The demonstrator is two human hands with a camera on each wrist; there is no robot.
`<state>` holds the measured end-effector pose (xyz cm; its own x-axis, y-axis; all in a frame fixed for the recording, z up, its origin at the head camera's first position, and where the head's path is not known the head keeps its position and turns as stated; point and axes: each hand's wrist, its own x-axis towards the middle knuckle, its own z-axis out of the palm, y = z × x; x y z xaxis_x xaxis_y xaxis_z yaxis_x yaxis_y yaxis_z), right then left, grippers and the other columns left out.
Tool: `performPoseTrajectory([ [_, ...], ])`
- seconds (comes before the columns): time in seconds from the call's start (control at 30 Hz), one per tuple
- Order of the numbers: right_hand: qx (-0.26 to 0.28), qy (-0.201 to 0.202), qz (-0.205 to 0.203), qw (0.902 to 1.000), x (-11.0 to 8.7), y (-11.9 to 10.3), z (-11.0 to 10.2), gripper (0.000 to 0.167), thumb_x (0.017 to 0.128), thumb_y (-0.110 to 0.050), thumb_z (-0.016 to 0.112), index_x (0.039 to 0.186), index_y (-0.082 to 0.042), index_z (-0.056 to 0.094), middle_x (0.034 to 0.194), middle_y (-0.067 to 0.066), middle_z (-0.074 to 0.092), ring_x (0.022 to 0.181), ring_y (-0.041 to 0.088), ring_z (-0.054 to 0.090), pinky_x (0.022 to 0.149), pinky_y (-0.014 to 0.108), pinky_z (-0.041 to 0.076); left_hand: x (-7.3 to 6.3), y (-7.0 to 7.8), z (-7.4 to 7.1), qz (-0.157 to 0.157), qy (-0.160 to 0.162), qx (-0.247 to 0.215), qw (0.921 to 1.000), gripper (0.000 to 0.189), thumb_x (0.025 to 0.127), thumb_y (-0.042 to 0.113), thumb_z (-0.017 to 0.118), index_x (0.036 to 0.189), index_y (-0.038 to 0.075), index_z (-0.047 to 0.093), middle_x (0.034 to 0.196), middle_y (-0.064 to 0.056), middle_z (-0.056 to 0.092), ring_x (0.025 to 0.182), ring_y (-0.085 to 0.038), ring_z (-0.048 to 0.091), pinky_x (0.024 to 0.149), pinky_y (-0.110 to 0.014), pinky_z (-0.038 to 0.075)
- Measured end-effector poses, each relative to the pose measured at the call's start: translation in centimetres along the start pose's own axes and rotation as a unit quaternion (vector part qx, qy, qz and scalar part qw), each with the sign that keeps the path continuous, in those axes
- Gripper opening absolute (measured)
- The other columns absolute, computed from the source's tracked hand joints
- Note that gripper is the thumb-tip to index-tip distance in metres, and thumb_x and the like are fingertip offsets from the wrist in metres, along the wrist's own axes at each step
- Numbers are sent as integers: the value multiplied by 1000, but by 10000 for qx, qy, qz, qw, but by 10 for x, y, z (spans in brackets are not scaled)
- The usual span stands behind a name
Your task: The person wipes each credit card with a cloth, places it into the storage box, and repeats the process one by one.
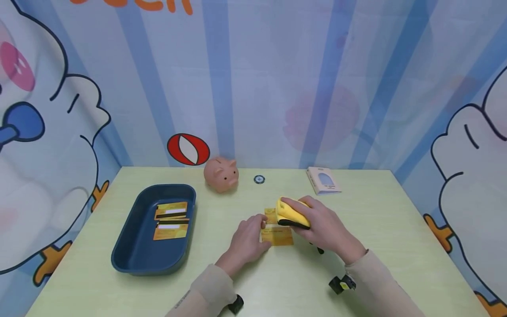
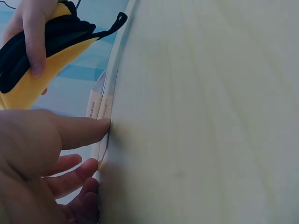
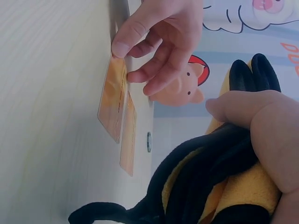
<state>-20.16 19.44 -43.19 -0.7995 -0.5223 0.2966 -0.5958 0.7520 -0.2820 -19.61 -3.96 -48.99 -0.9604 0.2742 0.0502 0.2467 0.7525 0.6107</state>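
On the spine of the pale pink book (image 2: 93, 103) I can read THE ARCHIVE; the fine lines on its cover are too small for me to make out. The orange letters (image 1: 149, 6) on the striped backdrop (image 1: 269, 66) are cut off at the top, so I cannot tell their word. Print on the two gold cards (image 1: 279, 237) before me and dark lettering on my left sleeve (image 1: 206, 286) are illegible

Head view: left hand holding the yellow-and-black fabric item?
No, the right hand grips the yellow-and-black fabric item, while the left hand is at the two yellow cards.
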Motion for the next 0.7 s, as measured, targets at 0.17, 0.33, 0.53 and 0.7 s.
performPoseTrajectory([
  [0.17, 9, -13, 23, 10000, 1, -1, 0, 80, 89, -22, 85, 158, -35, 48, 117, 5, 62, 88, 15, 55, 73, 37, 53, 3, -4, -2, -99, -376, -75, 9992, 61, 86, 18, 86, 139, 10, 56, 111, -1, 62, 100, -23, 53, 85, -38, 49],
  [0.33, 12, -13, 44, 10000, 1, -1, 2, 79, 89, -23, 85, 158, -35, 48, 117, 5, 62, 89, 15, 55, 73, 37, 53, 5, -4, -6, -172, -691, -205, 9972, 62, 85, 20, 88, 138, 9, 57, 112, 0, 62, 106, -24, 52, 93, -41, 49],
  [0.53, 22, 10, 55, 10000, -1, 1, 5, 79, 89, -23, 85, 158, -35, 48, 117, 4, 62, 89, 15, 55, 72, 36, 52, 4, -2, -9, -98, -822, -78, 9965, 44, 84, 20, 88, 122, 9, 69, 109, -2, 62, 103, -23, 52, 95, -42, 48],
  [0.7, 33, 60, 52, 10000, -2, 1, 4, 80, 89, -23, 86, 158, -36, 48, 118, 4, 62, 89, 15, 56, 73, 36, 53, 1, 0, -8, -33, -703, -51, 9975, 41, 83, 19, 86, 119, 13, 68, 110, -3, 59, 103, -24, 51, 93, -42, 48],
])
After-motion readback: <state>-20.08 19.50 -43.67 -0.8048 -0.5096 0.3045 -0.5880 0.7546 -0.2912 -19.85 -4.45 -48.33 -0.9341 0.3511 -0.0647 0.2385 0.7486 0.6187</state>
